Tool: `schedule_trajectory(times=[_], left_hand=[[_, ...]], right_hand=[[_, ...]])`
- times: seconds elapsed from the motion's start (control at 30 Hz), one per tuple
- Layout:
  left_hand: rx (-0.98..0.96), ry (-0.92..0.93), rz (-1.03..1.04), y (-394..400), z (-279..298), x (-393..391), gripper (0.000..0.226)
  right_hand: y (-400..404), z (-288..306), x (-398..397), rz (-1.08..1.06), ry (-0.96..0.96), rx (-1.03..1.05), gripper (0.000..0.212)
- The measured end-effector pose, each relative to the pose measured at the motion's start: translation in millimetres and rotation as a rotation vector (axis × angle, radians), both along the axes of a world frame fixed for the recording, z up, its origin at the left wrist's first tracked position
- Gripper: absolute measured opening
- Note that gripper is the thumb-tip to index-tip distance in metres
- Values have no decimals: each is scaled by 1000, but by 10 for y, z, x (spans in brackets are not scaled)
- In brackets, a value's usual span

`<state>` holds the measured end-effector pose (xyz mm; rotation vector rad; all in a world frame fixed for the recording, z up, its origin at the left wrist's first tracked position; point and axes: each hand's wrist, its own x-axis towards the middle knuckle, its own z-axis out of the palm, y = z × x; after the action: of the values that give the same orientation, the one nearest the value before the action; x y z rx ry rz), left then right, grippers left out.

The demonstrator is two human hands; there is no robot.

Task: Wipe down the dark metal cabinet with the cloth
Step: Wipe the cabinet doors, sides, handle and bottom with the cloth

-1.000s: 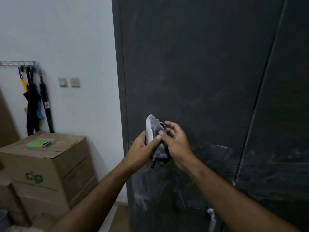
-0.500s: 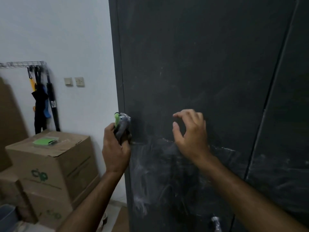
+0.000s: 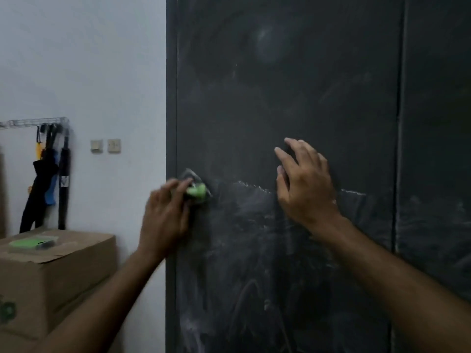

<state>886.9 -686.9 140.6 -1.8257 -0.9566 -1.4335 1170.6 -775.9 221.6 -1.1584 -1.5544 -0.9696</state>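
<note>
Pinching the bunched cloth, grey with a green patch, the left hand is pressing it to the dark metal cabinet near the left edge, at the upper border of the whitish smears; judged, this is where a wiping stroke is running. That grip is closed around the wad, fingers curled over it, though motion blur hides detail. The right hand is holding nothing, its grip spread, apparently resting on the door to steady the body. Both forearms are reaching up and forward. A cardboard box is standing beside the wall.
</note>
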Motion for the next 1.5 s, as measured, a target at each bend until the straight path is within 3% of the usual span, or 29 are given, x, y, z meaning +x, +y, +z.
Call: schedule_trajectory(times=[0.1, 0.2, 0.27, 0.37, 0.47, 0.57, 0.67, 0.8, 0.9, 0.97, 1.03, 1.13, 1.23, 1.33, 1.4, 1.5], left_hand=[[57, -54, -51, -8, 425, 179, 53], [135, 252, -67, -105, 170, 499, 53], [144, 343, -62, -125, -99, 401, 54], [165, 226, -28, -122, -16, 218, 52], [82, 69, -28, -275, 425, 599, 49], [107, 291, -99, -494, 176, 1224, 49], [193, 434, -113, -416, -334, 1087, 48], [200, 249, -4, -321, -173, 838, 50], [134, 65, -22, -413, 118, 1262, 51], [160, 87, -70, -507, 169, 1634, 49], [200, 254, -115, -527, 70, 1824, 46], [298, 404, -159, -377, -180, 1608, 51], [325, 301, -125, -237, -61, 1348, 52], [267, 129, -94, -323, 328, 1605, 44], [275, 197, -130, -413, 341, 1876, 45], [277, 471, -183, -419, 39, 1910, 49]], right_hand=[[-26, -133, 140, -45, 9, 40, 46], [-47, -229, 262, -88, 42, 14, 46], [-66, -321, 342, -111, 49, 14, 47], [-117, -401, 412, -128, 55, -3, 47], [-193, -403, 431, -84, 115, -51, 49], [-317, -494, 504, -37, 167, -10, 48], [-422, -671, 656, -66, 119, 13, 46], [-509, -859, 728, -37, 91, -4, 43], [-515, -967, 759, -29, 54, 28, 42], [-547, -914, 877, -57, 24, 52, 42], [-592, -759, 1075, -92, 25, 89, 41], [-613, -522, 1369, -83, 52, 146, 40], [-495, -433, 1514, -104, 20, 142, 39], [-340, -443, 1515, -104, 33, 121, 39], [-289, -449, 1493, -114, 39, 140, 39], [-310, -470, 1522, -97, 32, 171, 39]])
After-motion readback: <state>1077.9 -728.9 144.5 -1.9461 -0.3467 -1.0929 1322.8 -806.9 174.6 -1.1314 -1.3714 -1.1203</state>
